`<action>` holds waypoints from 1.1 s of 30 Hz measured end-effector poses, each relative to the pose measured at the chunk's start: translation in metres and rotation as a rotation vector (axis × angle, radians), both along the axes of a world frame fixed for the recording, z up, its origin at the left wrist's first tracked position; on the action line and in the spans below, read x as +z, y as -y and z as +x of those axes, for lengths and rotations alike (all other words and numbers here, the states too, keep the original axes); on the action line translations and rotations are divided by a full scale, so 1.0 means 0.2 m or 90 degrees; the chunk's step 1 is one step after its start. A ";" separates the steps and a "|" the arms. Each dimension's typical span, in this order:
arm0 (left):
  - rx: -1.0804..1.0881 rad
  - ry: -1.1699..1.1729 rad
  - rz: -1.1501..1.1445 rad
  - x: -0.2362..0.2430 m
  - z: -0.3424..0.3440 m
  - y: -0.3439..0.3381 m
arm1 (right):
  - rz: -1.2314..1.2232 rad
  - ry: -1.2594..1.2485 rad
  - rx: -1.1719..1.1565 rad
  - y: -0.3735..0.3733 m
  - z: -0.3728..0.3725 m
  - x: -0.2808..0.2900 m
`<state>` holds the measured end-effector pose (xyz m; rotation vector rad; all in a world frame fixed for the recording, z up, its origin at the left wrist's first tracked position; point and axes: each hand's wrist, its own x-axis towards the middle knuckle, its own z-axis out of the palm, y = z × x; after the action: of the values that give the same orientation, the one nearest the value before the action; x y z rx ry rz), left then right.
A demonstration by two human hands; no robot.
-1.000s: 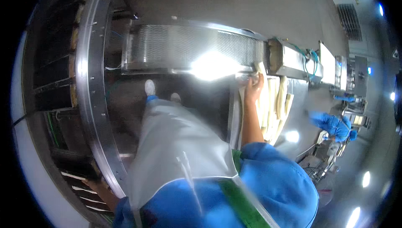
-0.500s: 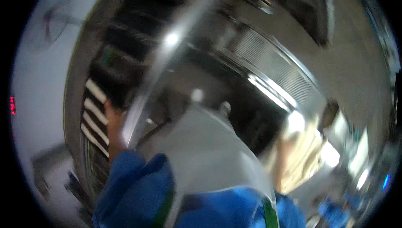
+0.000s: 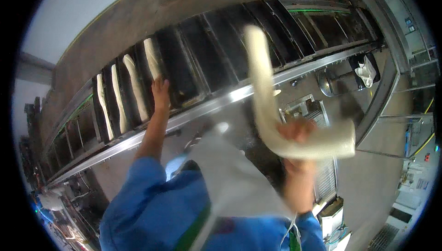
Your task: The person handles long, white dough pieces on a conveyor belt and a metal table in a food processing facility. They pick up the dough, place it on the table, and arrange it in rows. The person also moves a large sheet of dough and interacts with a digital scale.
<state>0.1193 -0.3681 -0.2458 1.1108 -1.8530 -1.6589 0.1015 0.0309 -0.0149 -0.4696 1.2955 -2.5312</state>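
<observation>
My left hand (image 3: pixel 160 90) reaches into a row of long black pans (image 3: pixel 189 62), its fingers apart, touching the near end of a pale dough strip (image 3: pixel 151 55). Three more strips (image 3: pixel 118 94) lie in separate pans to its left, while pans to its right show bare dark bottoms. My right hand (image 3: pixel 297 131), closed and blurred, holds a long, thick pale dough length (image 3: pixel 260 85); it is lifted in front of me and bends sharply, partly covering the fingers.
A steel rail (image 3: pixel 216 101) runs along the pans' near edge. Below are a mesh conveyor (image 3: pixel 326 179) and a round metal base (image 3: pixel 330 85) beside a white cloth (image 3: pixel 366 71) on a black surface. Metal railings (image 3: pixel 395 103) stand at the right, and machinery (image 3: pixel 64 205) at the lower left.
My view has swung to the pans. My right hand, earlier at the pile of pale lengths, now has one raised. My left hand has moved onto the rightmost filled pan.
</observation>
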 end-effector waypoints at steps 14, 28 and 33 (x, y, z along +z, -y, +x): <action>-0.091 0.127 -0.116 -0.16 -0.09 0.12 | 0.415 0.182 0.388 0.16 -0.30 -0.95; -0.169 0.199 0.071 -0.09 0.04 0.25 | 0.434 0.544 -0.283 -0.74 0.32 -1.37; -0.261 0.232 -0.048 -0.15 -0.21 0.19 | 0.303 0.576 -0.447 -0.96 0.51 -1.31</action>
<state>0.0769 -0.4063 -0.2753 1.1134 -2.4934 -1.6572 0.2035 0.2232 -0.2776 1.2621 1.6982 -2.2018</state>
